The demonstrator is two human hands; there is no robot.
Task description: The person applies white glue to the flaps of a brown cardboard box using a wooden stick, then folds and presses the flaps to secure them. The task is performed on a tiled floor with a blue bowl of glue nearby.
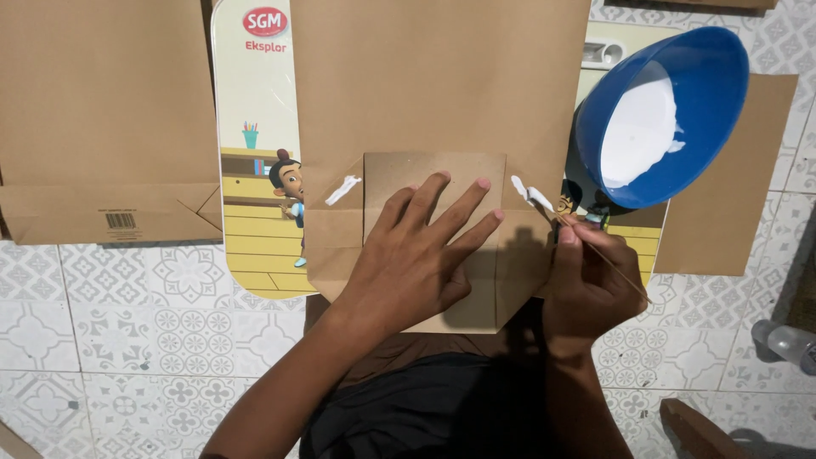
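On brown paper bag (pixel 442 102): left hand (pixel 408 263) fingers spread flat; right hand (pixel 586 285) fingers pinching glue stick (pixel 586 238).

Prob. a home floor used as craft spot: patterned floor tiles (pixel 127 340) all round, brown paper bags (pixel 102 119) at 10 o'clock, blue glue bowl (pixel 659 115) at 2 o'clock.

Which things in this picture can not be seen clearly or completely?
Head view only:
- The cardboard insert under the left hand: the hand covers its middle.
- The stick in the right hand: the fingers hide its middle.
- The picture board: paper bags cover most of it.
- The bottle at right: cut off by the frame edge.
- The blue bowl underside: hidden, tilted toward the camera.
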